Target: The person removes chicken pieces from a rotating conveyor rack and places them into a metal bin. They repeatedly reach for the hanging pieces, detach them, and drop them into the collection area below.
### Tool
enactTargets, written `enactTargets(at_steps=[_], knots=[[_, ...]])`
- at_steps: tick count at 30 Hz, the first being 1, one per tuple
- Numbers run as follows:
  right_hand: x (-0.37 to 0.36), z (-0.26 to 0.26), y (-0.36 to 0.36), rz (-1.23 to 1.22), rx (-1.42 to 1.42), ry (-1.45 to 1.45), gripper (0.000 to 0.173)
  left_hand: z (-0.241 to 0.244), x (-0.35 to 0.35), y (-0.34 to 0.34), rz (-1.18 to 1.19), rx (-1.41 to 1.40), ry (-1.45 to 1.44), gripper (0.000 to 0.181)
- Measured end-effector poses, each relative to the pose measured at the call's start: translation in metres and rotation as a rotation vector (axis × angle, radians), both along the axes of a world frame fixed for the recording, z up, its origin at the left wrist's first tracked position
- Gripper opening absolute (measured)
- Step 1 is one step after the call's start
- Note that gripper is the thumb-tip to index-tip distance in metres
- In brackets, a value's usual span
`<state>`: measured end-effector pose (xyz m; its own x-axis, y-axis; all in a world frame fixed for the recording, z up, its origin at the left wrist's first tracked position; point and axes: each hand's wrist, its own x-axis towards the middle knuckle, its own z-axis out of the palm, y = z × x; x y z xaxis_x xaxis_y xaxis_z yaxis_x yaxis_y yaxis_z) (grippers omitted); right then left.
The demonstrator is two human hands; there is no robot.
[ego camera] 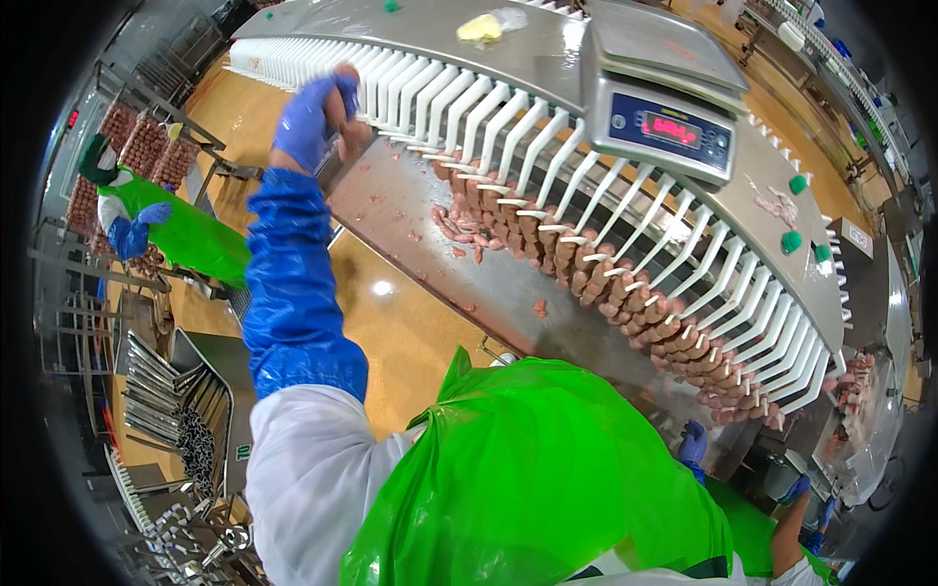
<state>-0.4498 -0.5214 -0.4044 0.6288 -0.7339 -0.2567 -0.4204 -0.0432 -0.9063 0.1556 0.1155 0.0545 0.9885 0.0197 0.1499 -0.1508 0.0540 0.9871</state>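
Observation:
My left hand [311, 121], in a purple-blue glove, is raised at the upper left by the row of white hooks [506, 139]. It is closed around a few pinkish-brown sausage links [352, 135], somewhat blurred; their ends stick out of the fist. A blue plastic sleeve covers that forearm. From the hooks to the right hang strings of linked sausages [608, 278]. Below them a steel tray [388, 198] holds loose links [465, 231] and scattered meat scraps. I cannot make out my right hand; it appears hidden beyond my green apron [527, 461].
A digital scale [663, 110] stands on the steel table [799, 242], near green caps [791, 242]. At the lower right a co-worker's gloved hand [692, 443] is close to my apron. Another person [187, 220] stands left, beside racked sausages. A metal cart [212, 395] holds rods.

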Motion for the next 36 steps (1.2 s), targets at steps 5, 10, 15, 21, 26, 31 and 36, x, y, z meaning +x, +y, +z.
enactTargets(at_steps=[5, 10, 15, 21, 26, 31, 36], knots=[[0.030, 0.035, 0.028, 0.059, -0.142, 0.099, 0.026, -0.139, 0.014, 0.053, 0.038, 0.003, 0.262, 0.019], [0.045, 0.059, 0.053, 0.087, -0.244, 0.065, 0.026, -0.179, 0.042, 0.038, -0.013, -0.008, 0.179, 0.026], [0.031, 0.076, 0.086, 0.015, -0.176, 0.087, 0.026, -0.177, 0.070, 0.018, 0.043, 0.474, -0.048, 0.036], [-0.037, 0.070, 0.126, -0.154, -0.020, 0.197, 0.027, -0.200, 0.065, -0.005, 0.316, 0.640, -0.253, 0.037], [-0.050, 0.088, 0.134, -0.146, -0.229, 0.260, 0.030, -0.303, 0.098, 0.013, 0.020, 0.925, -0.442, 0.040], [-0.008, 0.146, 0.121, -0.195, -0.395, 0.226, 0.030, -0.338, 0.082, 0.009, 0.068, 0.419, 0.006, 0.046], [-0.002, 0.175, 0.034, -0.381, -0.400, -0.144, 0.036, -0.364, 0.000, 0.000, 0.074, 0.704, -0.138, 0.051]])
